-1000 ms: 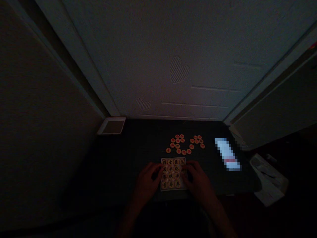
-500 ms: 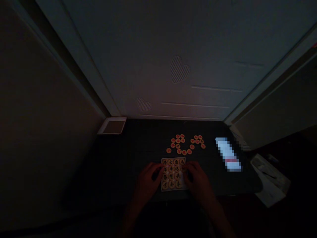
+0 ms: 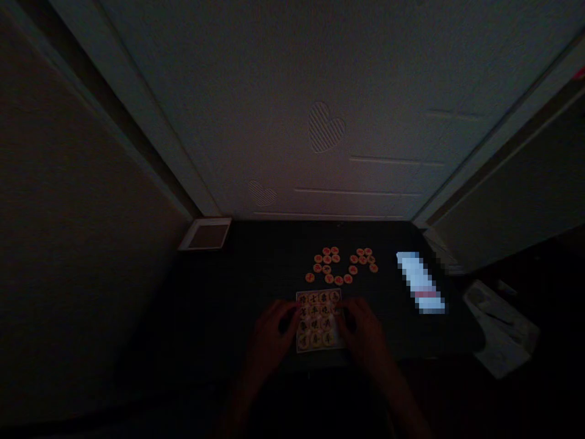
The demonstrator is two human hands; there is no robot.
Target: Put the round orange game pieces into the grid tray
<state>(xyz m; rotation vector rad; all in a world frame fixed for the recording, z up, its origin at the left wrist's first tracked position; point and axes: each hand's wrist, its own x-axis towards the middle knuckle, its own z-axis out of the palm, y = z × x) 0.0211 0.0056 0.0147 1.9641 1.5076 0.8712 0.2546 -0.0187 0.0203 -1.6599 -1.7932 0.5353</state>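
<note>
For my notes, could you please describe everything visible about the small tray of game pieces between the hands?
The tray is small, square and pale, lying flat on the dark table. Round tan pieces with dark characters fill it in rows. The left hand and right hand touch its sides.

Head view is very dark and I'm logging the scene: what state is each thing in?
Box of round pieces: flat on the table, filled in rows.
Loose round pieces: scattered beyond the box, apart from it.
Left hand: at the box's left edge.
Right hand: at its right edge.
Shallow tray: at the far-left corner.
</note>
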